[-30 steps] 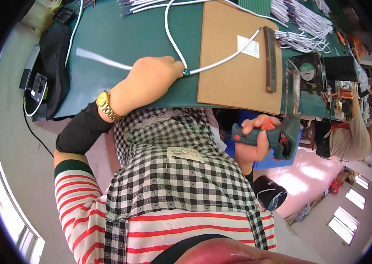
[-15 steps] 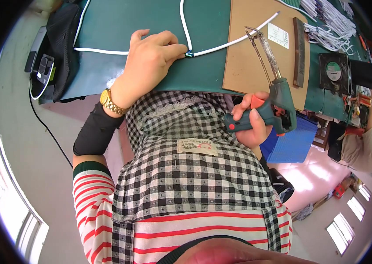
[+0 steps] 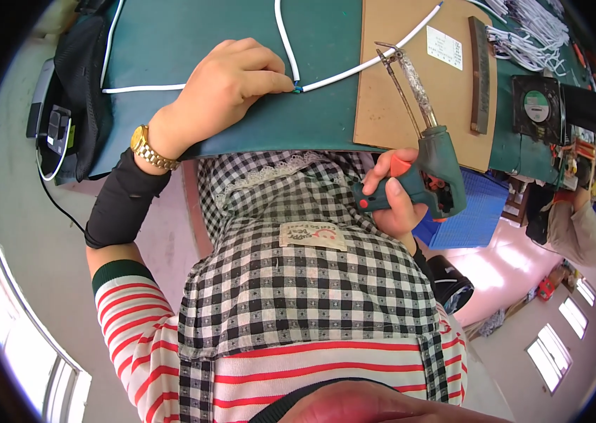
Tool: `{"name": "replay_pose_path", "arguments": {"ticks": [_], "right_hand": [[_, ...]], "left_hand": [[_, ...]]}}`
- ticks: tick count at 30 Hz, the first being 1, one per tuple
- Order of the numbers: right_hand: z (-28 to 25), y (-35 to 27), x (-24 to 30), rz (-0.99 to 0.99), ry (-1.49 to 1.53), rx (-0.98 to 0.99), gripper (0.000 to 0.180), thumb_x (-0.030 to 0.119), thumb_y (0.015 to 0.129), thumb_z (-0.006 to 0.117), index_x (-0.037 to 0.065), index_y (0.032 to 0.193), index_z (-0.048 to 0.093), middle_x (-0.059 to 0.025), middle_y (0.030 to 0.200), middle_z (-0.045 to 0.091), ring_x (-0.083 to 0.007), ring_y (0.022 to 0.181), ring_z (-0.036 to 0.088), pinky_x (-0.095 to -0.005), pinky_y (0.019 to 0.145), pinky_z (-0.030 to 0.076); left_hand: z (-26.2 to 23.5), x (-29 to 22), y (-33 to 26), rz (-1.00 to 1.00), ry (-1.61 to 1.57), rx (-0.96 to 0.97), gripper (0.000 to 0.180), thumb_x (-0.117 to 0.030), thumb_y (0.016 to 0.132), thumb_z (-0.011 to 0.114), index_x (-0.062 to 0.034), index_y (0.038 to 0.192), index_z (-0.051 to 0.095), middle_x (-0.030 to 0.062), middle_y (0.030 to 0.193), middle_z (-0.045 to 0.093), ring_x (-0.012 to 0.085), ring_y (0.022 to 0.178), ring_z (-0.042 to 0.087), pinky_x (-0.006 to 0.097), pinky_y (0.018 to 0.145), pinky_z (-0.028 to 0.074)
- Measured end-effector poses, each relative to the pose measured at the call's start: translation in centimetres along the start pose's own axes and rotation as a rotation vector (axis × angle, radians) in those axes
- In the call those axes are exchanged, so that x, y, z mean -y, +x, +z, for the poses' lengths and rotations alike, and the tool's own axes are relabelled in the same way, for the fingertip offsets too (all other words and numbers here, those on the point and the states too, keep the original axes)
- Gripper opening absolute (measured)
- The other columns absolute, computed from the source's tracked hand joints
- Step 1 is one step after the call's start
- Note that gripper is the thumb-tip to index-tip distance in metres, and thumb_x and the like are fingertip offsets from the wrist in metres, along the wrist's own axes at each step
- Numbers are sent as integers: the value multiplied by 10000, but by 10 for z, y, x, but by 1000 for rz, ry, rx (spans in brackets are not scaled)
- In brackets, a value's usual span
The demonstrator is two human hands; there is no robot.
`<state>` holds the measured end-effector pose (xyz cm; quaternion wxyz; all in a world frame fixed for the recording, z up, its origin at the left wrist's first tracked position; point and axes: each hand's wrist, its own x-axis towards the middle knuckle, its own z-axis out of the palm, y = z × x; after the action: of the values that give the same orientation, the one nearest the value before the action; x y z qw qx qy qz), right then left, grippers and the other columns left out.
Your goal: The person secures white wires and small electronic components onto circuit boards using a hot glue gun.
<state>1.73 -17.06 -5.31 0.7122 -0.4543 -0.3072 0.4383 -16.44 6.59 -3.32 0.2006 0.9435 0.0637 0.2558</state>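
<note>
My left hand [image 3: 231, 81], a gold watch at its wrist, lies over the table with thumb and fingers pinched on a white cable [image 3: 286, 39] near its joint. Small blue-green wires [image 3: 298, 87] show at that joint, just past my fingertips, where the white lengths meet. One length runs up, another to the left under my hand, and a third to the right. My right hand [image 3: 398, 204] is wrapped round the handle of a dark green soldering gun [image 3: 442, 169] with a red trigger. Its metal tip points up over the cardboard, apart from the joint.
Brown cardboard [image 3: 390, 106] lies on the green table [image 3: 150, 42], bearing a white label [image 3: 445, 48] and a dark bar [image 3: 479, 77]. Farther right are a small fan [image 3: 536, 106] and white cable bundles [image 3: 524, 32]. A black bag [image 3: 83, 92] sits left. Another person's sleeve [image 3: 580, 229] shows at right.
My left hand has shifted slightly left with the cable joint. The soldering gun in my right hand has moved a little left, its tip nearer the joint.
</note>
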Motion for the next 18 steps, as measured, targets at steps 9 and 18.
{"name": "replay_pose_path", "arguments": {"ticks": [9,18], "right_hand": [[2,-2,1,47,-42,-12,374,78,819,536,42,1170,412,-127,944,535,-179,681,570,-314,659,471],[4,-7,12,142,-115,16,367,113,833,551,44,1159,399,-114,965,524,-174,718,572,-317,683,471]], "left_hand": [[0,7,7,17,-154,16,206,54,670,650,-64,838,651,31,825,585,215,762,542,322,697,429],[1,-1,14,-72,-162,14,140,-6,673,680,-52,780,603,39,776,542,226,705,499,327,656,414]]}}
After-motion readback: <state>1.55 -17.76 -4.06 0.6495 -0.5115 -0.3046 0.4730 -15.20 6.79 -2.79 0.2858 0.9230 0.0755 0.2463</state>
